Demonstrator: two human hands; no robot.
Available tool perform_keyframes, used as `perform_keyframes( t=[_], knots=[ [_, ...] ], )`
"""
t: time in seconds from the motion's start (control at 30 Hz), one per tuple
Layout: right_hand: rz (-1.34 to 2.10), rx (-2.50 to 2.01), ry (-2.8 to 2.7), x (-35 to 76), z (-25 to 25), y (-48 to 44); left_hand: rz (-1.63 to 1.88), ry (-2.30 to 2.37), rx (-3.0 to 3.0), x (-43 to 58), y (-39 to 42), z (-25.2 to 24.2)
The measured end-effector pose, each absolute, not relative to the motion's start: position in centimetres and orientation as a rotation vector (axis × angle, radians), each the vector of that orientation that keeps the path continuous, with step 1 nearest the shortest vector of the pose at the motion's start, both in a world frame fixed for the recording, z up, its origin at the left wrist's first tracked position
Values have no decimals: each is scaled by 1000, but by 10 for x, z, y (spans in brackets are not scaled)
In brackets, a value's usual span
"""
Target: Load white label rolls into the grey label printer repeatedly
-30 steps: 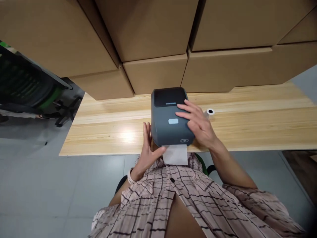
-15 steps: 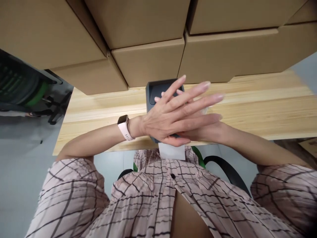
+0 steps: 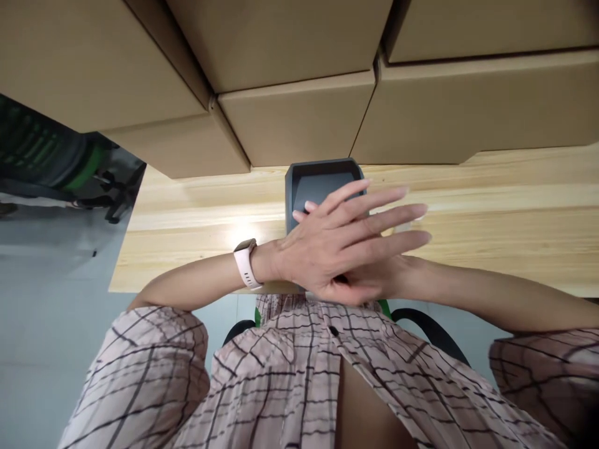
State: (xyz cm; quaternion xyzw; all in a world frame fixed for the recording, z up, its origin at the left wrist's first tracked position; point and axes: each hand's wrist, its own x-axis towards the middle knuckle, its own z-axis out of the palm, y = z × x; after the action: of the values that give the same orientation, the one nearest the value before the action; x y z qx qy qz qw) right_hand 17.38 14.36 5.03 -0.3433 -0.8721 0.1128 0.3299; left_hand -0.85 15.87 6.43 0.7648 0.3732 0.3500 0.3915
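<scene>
My left hand [image 3: 344, 240] lies across the top of my right hand, its fingers spread and pointing right, with nothing held in them. Beneath it my right hand [image 3: 390, 274] points left. Two of its fingertips show past the left hand's edge, looking stretched out, while its palm and other fingers are hidden. Both hands are over a dark grey box-shaped device [image 3: 322, 184] with a recessed top, on the table's near side. The hands cover its front part. A pale watch [image 3: 246, 265] is on my left wrist.
Stacked cardboard boxes [image 3: 299, 118] line the back of the light wooden table [image 3: 187, 218]. At far left, a black and green chair [image 3: 79, 162] stands on the grey floor. Dark curved chair parts [image 3: 430, 330] show below the table's front edge.
My hands, still crossed, are slightly lower and farther right in view. More of the device's top shows, and the white paper at its front is now mostly hidden. The view has shifted slightly.
</scene>
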Motion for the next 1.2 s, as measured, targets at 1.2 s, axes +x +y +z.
perform_keyframes(
  t=[1.2],
  knots=[
    [149, -934, -2159, 195, 45, 96, 1121, 1240, 1157, -65, 23, 32]
  ],
)
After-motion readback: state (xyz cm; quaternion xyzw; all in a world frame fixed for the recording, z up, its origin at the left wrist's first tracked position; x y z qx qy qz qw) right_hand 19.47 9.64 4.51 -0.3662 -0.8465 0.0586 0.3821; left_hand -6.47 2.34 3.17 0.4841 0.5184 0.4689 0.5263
